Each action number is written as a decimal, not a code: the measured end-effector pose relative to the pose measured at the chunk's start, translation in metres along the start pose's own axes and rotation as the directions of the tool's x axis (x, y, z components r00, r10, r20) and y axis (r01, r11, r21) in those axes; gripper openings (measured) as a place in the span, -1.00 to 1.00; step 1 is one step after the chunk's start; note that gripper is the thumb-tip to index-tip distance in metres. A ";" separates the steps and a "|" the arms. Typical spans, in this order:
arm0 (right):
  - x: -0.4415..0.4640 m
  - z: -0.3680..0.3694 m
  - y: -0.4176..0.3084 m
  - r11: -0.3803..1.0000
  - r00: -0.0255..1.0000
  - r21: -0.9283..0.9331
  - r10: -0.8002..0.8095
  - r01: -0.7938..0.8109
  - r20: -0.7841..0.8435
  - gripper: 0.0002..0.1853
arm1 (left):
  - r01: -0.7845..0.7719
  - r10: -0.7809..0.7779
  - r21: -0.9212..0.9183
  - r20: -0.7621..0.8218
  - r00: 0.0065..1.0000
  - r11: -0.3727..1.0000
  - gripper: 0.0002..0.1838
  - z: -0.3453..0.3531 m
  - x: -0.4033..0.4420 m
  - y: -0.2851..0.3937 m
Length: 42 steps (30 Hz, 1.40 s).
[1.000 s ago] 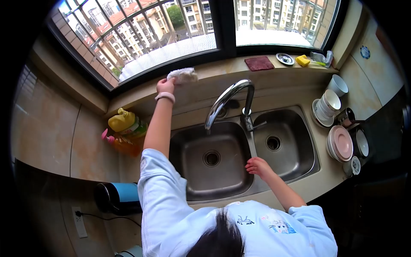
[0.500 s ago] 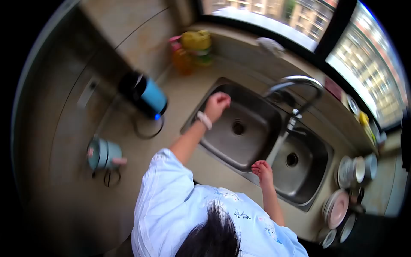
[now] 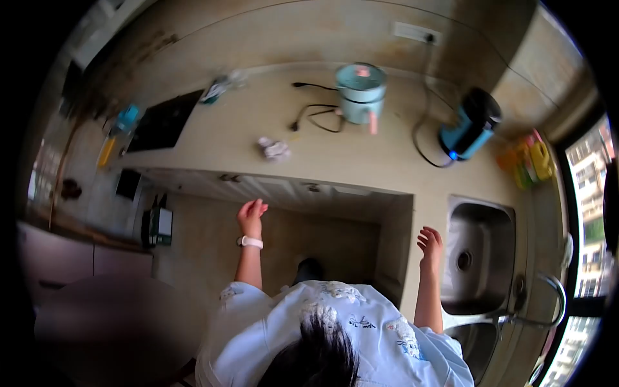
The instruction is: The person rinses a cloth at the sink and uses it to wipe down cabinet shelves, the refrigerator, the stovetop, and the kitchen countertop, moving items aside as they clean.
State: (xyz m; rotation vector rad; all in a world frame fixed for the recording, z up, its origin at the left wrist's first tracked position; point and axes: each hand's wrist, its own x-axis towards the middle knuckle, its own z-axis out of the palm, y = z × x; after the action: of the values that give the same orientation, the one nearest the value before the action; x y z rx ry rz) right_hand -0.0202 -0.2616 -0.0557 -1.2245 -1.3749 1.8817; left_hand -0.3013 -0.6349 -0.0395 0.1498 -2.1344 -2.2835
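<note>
My left hand (image 3: 251,219), with a pale watch band (image 3: 250,242) on the wrist, hangs over the floor in front of the white cabinets (image 3: 296,190). Its fingers are loosely bent and I see nothing in them. Beside the left edge of the steel sink (image 3: 480,255), my right hand (image 3: 431,246) is raised with its fingers apart, holding nothing. Nearest to my left hand on the countertop (image 3: 245,116) lies a crumpled whitish cloth or paper (image 3: 275,148). Farther back stands a light-blue electric pot (image 3: 361,93) with a pink handle, its cord beside it.
A blue and black kettle-like appliance (image 3: 471,126) with a lit blue light stands near the corner. Yellow and orange bottles (image 3: 529,161) are by the window. A curved faucet (image 3: 558,303) reaches over the sink. A black cooktop (image 3: 166,122) lies at the left.
My view and body have turned left, away from the sink, which now sits at the right. My left hand has left the space over the basin. Counter, pot and cooktop have come into view.
</note>
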 end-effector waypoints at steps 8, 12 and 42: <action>-0.003 0.324 0.039 0.684 0.827 -0.535 -0.184 0.496 0.531 -0.30 | -0.130 0.113 0.026 -0.675 0.729 0.991 -0.80 -0.357 0.002 0.002; 0.027 0.434 0.068 0.261 0.630 -0.575 -0.380 0.775 0.677 -0.10 | -0.078 0.122 0.098 -0.885 0.450 0.992 -0.84 -0.485 -0.048 0.007; -0.425 1.144 0.192 0.912 -0.333 -0.374 0.409 0.168 0.849 -0.59 | -0.131 0.060 -0.236 -0.285 0.957 0.963 -0.27 -0.664 0.418 0.132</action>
State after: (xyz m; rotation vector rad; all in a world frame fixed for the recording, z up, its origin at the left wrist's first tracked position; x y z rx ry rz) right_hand -0.8040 -1.2131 0.0188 0.9432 -2.4711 3.0323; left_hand -0.6725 -1.3361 0.0231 0.3305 -1.6670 -2.2952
